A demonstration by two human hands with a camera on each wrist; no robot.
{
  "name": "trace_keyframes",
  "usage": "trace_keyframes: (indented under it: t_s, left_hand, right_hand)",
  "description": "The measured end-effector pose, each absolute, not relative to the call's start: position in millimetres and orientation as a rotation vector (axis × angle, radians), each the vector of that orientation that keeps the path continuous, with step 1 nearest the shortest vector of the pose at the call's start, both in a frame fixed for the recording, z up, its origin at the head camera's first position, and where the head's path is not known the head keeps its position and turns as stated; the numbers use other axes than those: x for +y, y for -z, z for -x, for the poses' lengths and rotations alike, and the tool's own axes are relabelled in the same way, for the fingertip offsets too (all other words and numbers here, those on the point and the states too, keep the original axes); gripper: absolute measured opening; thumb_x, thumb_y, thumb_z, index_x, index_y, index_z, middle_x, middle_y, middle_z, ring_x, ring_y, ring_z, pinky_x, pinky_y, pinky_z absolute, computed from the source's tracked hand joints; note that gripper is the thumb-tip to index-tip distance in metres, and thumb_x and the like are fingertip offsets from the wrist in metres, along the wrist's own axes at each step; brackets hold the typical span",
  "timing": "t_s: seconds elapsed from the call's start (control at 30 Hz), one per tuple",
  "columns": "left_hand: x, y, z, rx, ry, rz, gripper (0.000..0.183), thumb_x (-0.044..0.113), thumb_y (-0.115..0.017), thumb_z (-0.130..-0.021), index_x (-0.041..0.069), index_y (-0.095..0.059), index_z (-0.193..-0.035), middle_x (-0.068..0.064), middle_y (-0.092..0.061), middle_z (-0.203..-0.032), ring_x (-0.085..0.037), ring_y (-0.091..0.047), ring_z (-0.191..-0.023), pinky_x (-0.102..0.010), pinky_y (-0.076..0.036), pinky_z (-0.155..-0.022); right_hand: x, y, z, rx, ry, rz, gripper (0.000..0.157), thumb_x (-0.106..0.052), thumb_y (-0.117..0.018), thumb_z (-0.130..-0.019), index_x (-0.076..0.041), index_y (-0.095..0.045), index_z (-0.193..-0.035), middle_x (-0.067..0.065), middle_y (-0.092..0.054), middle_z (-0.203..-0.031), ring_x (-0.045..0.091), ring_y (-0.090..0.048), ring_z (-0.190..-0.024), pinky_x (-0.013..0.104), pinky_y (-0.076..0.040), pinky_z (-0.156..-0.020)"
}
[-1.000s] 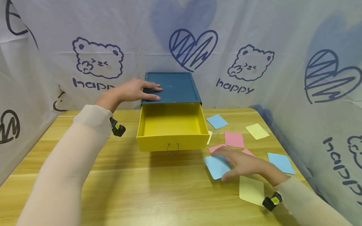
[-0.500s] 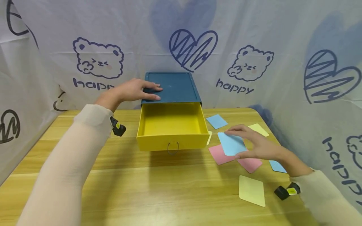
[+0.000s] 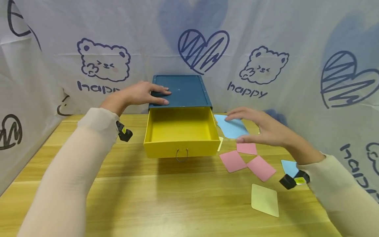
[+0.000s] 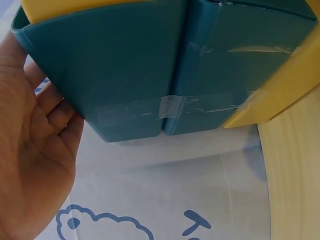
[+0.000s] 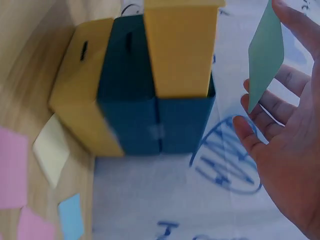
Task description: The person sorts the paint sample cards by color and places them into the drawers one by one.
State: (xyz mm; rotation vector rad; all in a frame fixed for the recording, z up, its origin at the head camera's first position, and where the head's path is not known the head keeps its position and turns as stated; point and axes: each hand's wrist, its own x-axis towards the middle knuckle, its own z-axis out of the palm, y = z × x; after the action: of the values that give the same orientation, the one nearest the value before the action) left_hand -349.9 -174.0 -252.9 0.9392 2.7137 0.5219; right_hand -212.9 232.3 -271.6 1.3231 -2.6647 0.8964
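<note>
A dark blue drawer cabinet [image 3: 185, 90] stands at the back of the table, its top yellow drawer [image 3: 180, 148] pulled out. My left hand [image 3: 145, 93] rests on the cabinet's top, fingers relaxed; in the left wrist view this hand [image 4: 42, 145] lies at the cabinet's edge. Right of the drawer, my right hand [image 3: 263, 126] pinches a light blue card [image 3: 237, 130] between thumb and fingers, above the table. It overlaps another blue card in the head view. The right wrist view shows the held card [image 5: 267, 57] tilted, looking greenish, in the right hand [image 5: 295, 145].
On the wooden table [image 3: 183, 197] lie several cards: a pink card [image 3: 232, 161], another pink card [image 3: 261, 168], a yellow card [image 3: 265, 200], and a blue card [image 3: 289, 168] partly behind the right wrist. A printed cloth [image 3: 160, 46] closes off the back and sides.
Holding the blue card, my right hand has risen and moved away, from above the nearer pink cards to beside the drawer's right side. My left hand has stayed on the cabinet.
</note>
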Motion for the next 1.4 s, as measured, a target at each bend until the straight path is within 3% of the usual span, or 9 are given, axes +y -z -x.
trace_keyframes:
  t_s: [0.23, 0.53, 0.73, 0.97, 1.1, 1.4]
  left_hand:
    - [-171.8, 245.4, 352.0, 2.700, -0.470, -0.935, 0.068, 0.060, -0.062, -0.089, 0.025, -0.049, -0.146, 0.004, -0.035, -0.156, -0.029, -0.022, -0.145, -0.055, -0.023, -0.114]
    - [-172.4, 243.5, 352.4, 2.706, -0.445, -0.916, 0.071, 0.065, -0.061, -0.086, 0.028, -0.051, -0.144, 0.007, -0.036, -0.154, -0.026, -0.024, -0.145, -0.053, -0.023, -0.114]
    - [-173.7, 245.4, 351.8, 2.710, -0.451, -0.919, 0.070, 0.065, -0.061, -0.086, 0.028, -0.050, -0.145, 0.007, -0.036, -0.154, -0.027, -0.023, -0.145, -0.053, -0.023, -0.114]
    - [-173.2, 245.7, 351.3, 2.707, -0.475, -0.930, 0.071, 0.065, -0.062, -0.085, 0.028, -0.052, -0.144, 0.008, -0.037, -0.154, -0.025, -0.023, -0.145, -0.051, -0.023, -0.115]
    - [-173.5, 244.7, 350.8, 2.703, -0.464, -0.932, 0.070, 0.064, -0.062, -0.086, 0.028, -0.051, -0.144, 0.008, -0.036, -0.154, -0.025, -0.022, -0.146, -0.052, -0.022, -0.115]
    - [-171.9, 246.3, 351.2, 2.710, -0.445, -0.931, 0.071, 0.065, -0.061, -0.085, 0.028, -0.050, -0.145, 0.008, -0.036, -0.154, -0.026, -0.022, -0.146, -0.052, -0.022, -0.115]
  right_hand:
    - [188.5, 257.6, 230.1, -2.757, -0.787, -1.329, 0.051, -0.039, -0.072, -0.089, -0.030, -0.058, -0.137, -0.007, -0.048, -0.145, 0.018, -0.042, -0.133, 0.051, -0.036, -0.106]
    - [144.1, 264.8, 243.5, -2.816, -0.489, -1.304, 0.059, -0.062, -0.064, -0.086, -0.027, -0.060, -0.134, -0.003, -0.051, -0.143, 0.021, -0.046, -0.130, 0.044, -0.041, -0.103]
    - [130.4, 268.5, 248.4, -2.811, -0.406, -1.260, 0.053, -0.052, -0.063, -0.092, -0.018, -0.061, -0.133, 0.001, -0.057, -0.138, 0.023, -0.051, -0.127, 0.043, -0.042, -0.105]
    - [138.3, 271.6, 250.7, -2.663, -0.637, -1.213, 0.034, -0.030, -0.067, -0.095, -0.007, -0.069, -0.120, 0.005, -0.068, -0.118, 0.025, -0.062, -0.110, 0.042, -0.050, -0.094]
    - [154.3, 275.4, 255.1, -2.580, -0.806, -1.114, 0.023, -0.024, -0.066, -0.096, -0.009, -0.071, -0.113, 0.004, -0.070, -0.113, 0.024, -0.060, -0.109, 0.044, -0.051, -0.090]
    - [196.4, 303.9, 274.1, -2.539, -1.007, -0.789, 0.024, -0.021, -0.067, -0.095, -0.006, -0.069, -0.115, 0.007, -0.069, -0.111, 0.026, -0.062, -0.102, 0.046, -0.050, -0.089]
